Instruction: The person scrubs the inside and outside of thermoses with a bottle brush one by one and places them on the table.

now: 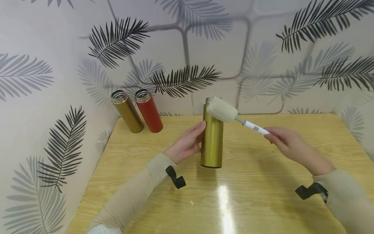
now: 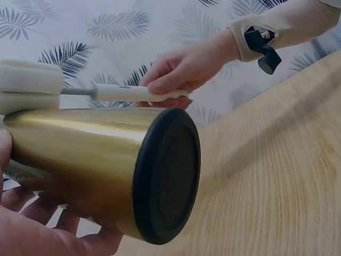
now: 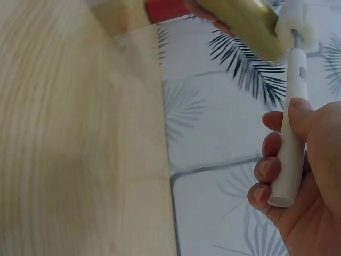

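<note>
Leaf-patterned wallpaper (image 1: pixel 181 42) backs a pale wooden desk (image 1: pixel 263 182) set into a corner. Near the desk's middle stands a gold flask (image 1: pixel 212 143), upright, its long axis vertical and its open mouth pointing up; in the left wrist view its black base (image 2: pixel 169 176) faces the camera and appears slightly raised off the wood. The left hand (image 1: pixel 187 143) wraps the flask's side, fingers and thumb curled round the body. The right hand (image 1: pixel 289 144) holds the white handle of a bottle brush (image 1: pixel 233 117), its grip closed round the handle's end with thumb on top. The brush's long axis runs nearly level, rising slightly from the right hand toward the flask; its pale sponge head (image 1: pixel 222 110) points left and lies across the flask's mouth, outside it. What the flask contains cannot be seen. At the desk's far left corner, well apart from the hands, a darker gold flask (image 1: pixel 127 112) and a red flask (image 1: pixel 149 111) stand side by side, both lidless; their interiors are not visible.
</note>
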A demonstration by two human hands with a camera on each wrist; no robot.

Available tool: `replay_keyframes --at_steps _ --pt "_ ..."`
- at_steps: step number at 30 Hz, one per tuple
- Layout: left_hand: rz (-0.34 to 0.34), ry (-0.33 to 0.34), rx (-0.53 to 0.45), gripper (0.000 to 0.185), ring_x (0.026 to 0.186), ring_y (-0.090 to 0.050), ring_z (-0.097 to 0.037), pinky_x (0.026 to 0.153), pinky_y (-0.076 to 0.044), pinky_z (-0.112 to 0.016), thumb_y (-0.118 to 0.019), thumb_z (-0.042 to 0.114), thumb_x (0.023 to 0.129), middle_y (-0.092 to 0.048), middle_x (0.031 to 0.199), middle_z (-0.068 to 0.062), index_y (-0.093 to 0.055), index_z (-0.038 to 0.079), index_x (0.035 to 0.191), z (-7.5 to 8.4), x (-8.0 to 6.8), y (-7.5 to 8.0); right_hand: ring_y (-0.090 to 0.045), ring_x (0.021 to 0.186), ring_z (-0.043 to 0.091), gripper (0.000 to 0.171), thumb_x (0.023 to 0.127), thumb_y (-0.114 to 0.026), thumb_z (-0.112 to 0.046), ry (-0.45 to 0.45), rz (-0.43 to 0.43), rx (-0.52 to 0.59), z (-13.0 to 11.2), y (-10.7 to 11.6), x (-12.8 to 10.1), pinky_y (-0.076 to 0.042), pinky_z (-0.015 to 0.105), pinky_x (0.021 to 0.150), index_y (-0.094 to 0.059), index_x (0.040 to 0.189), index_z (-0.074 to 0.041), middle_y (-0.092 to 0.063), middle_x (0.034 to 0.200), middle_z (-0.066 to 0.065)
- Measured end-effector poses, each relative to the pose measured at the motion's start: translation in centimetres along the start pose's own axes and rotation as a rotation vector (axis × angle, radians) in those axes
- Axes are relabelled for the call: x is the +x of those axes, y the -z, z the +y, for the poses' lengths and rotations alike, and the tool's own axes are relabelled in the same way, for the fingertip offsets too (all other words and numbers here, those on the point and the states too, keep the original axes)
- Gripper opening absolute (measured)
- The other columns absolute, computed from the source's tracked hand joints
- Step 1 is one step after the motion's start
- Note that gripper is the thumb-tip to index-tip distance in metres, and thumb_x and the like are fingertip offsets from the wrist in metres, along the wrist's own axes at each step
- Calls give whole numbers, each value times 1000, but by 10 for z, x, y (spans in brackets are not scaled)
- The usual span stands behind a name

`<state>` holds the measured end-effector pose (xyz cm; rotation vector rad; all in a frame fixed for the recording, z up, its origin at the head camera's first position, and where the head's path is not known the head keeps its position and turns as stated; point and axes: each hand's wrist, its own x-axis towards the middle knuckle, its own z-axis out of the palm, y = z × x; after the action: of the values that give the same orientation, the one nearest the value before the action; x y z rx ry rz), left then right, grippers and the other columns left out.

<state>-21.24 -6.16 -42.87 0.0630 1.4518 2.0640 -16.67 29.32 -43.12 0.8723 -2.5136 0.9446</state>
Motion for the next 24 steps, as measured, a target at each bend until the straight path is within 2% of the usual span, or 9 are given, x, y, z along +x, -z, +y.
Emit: replay_keyframes --at_steps 5,10,13,18,24 --pt "34 -5 -21 50 124 -52 -23 98 -43 -48 -46 41 112 -57 138 -8 -45 16 155 -1 5 5 -39 62 -3 22 94 -71 5 56 -66 23 4 -8 -8 -37 19 51 -71 114 -6 -52 78 -15" --pt "76 -26 -25 52 128 -52 -25 104 -42 -57 -50 42 110 -57 142 -10 -46 15 155 0 8 11 -42 69 -3 28 90 -75 5 98 -114 -15 3 -14 -18 -40 22 60 -73 115 -7 -64 88 -11" --pt "95 -42 -32 54 136 -49 -26 108 -39 -64 -51 42 109 -55 149 -11 -45 16 156 2 8 12 -42 71 -4 29 90 -76 4 130 -126 -24 3 -16 -22 -40 21 61 -73 117 -6 -66 90 -10" --pt "118 -62 -85 54 141 -46 -27 113 -33 -69 -51 43 109 -52 153 -10 -46 15 156 8 9 12 -37 69 -5 25 93 -73 1 162 -134 1 4 -19 -29 -37 19 59 -72 117 -7 -55 83 -14" --pt "149 -83 -125 52 130 -52 -27 113 -33 -68 -51 43 109 -58 140 -11 -49 14 152 13 12 11 -38 72 -5 18 101 -68 -11 212 -110 21 6 -20 -38 -35 13 60 -72 117 -4 -52 85 -16"
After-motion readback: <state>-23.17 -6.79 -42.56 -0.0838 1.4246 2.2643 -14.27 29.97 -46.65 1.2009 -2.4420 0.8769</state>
